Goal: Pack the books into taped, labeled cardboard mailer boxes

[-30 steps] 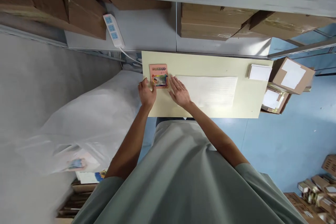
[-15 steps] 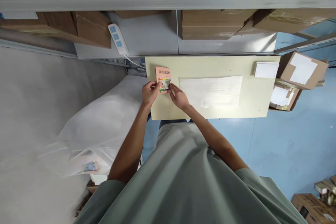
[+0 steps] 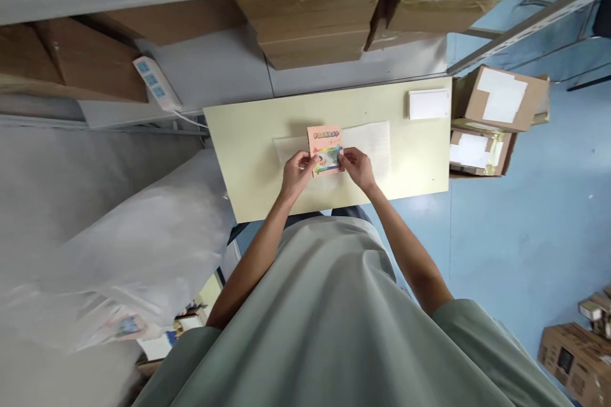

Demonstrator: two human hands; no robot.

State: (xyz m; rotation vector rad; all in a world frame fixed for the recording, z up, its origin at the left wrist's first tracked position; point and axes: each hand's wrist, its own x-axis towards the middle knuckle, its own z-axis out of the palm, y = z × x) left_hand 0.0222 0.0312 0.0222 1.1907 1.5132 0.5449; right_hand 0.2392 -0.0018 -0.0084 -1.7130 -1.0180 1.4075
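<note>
A small pink booklet point(image 3: 326, 137) with a coloured picture on its cover is held upright to view above the pale yellow table point(image 3: 252, 172). My left hand point(image 3: 296, 173) pinches its lower left edge between thumb and fingers. At the lower right edge, my right hand point(image 3: 358, 168) grips it in the same way. Beneath the booklet lies a white sheet point(image 3: 375, 146), partly covered by the booklet and hands. A stack of white cards or papers point(image 3: 428, 104) sits at the table's back right corner.
A white power strip point(image 3: 156, 84) lies on the grey shelf behind the table, beside cardboard boxes point(image 3: 315, 25). More boxes with white labels point(image 3: 503, 95) stand off the right end. A large white plastic bag point(image 3: 157, 222) bulges at the left.
Both hands have carried the booklet rightward, from the table's left part to over the white sheet. The camera view has shifted and turned, so the table appears further left and tilted.
</note>
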